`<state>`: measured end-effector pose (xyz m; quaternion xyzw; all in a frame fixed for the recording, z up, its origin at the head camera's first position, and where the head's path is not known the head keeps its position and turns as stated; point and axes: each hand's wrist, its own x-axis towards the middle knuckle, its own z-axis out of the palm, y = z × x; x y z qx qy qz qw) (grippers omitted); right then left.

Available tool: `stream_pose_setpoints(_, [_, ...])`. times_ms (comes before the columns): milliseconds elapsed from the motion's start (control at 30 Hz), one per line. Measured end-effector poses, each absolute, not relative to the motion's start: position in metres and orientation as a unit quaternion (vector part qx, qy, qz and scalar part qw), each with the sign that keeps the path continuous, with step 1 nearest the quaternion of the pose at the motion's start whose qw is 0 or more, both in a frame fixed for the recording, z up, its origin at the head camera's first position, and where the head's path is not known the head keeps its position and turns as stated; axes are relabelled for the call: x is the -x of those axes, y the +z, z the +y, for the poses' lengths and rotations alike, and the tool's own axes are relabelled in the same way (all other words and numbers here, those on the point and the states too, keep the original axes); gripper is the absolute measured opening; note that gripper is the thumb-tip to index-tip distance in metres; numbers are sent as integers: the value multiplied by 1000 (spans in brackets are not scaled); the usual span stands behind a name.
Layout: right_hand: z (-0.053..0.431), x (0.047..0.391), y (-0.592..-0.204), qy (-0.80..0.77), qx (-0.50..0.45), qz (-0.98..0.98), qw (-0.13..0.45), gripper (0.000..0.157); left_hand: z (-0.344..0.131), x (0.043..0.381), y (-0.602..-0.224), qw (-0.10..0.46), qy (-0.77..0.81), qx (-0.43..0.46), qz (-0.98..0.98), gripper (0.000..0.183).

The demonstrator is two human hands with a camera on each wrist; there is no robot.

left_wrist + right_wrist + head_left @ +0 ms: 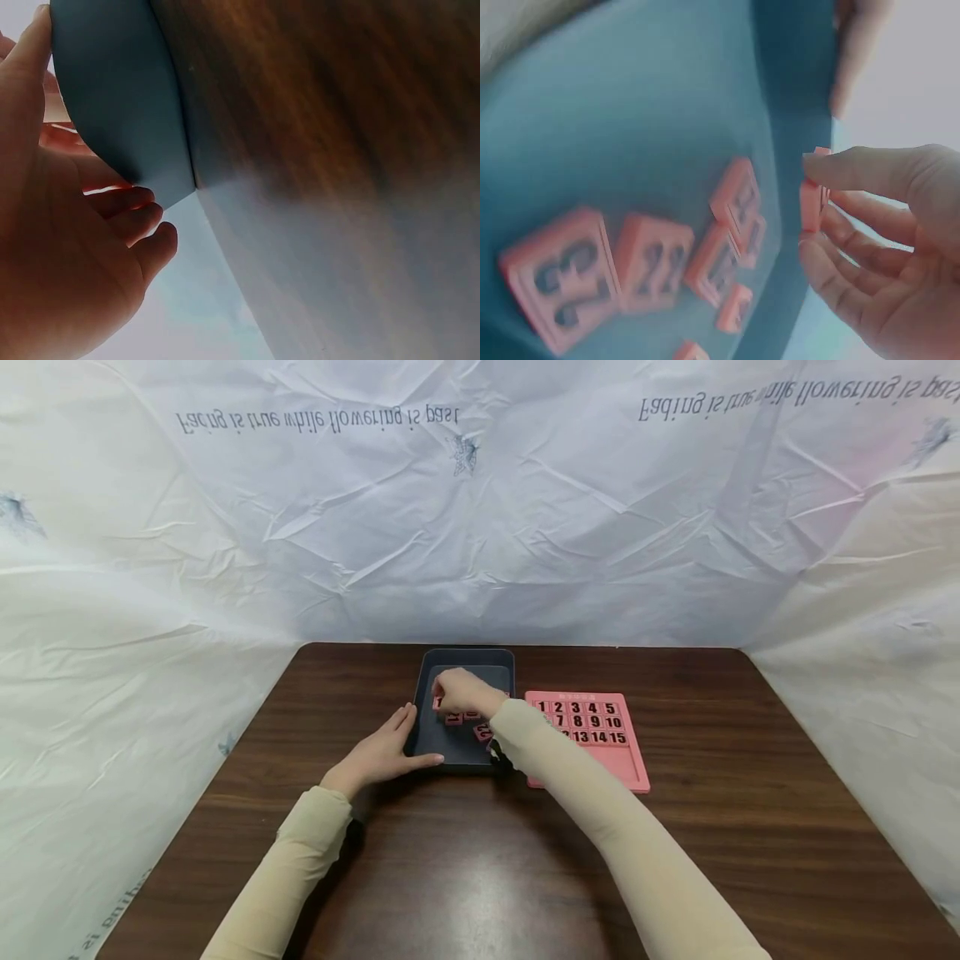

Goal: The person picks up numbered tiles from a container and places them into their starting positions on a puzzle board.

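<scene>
Over the dark blue-grey tray [465,657], my right hand [461,690] pinches a pink number tile [811,202] between thumb and fingers. In the right wrist view that tile is lifted off the tray floor and seen edge-on. Below it lie loose pink tiles, among them one reading 23 [564,279] and one reading 22 [654,264]. My left hand [375,752] rests against the tray's near left corner, its fingers straight along the left side and its thumb by the front edge. The left wrist view shows these fingers at the tray wall [124,82].
Right of the tray lies a pink number board [630,752], with tiles up to 15 in rows and a bare strip below. My right forearm hides its left part. The brown wooden table [720,827] meets wrinkled white sheeting [525,560] at the back and sides.
</scene>
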<state>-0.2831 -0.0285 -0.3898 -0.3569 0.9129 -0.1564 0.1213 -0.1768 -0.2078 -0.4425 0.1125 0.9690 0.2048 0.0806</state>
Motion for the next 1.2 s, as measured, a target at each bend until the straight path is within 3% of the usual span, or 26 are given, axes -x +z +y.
stream_pose_setpoints(633, [93,291,-355,-287,337,893,77,42,-206,174,-441,76,214,-109,968,124])
stream_pose_setpoints(1200, [185,270,-374,-292,286,911,53,41,-205,173,-440,76,212,-112,968,122])
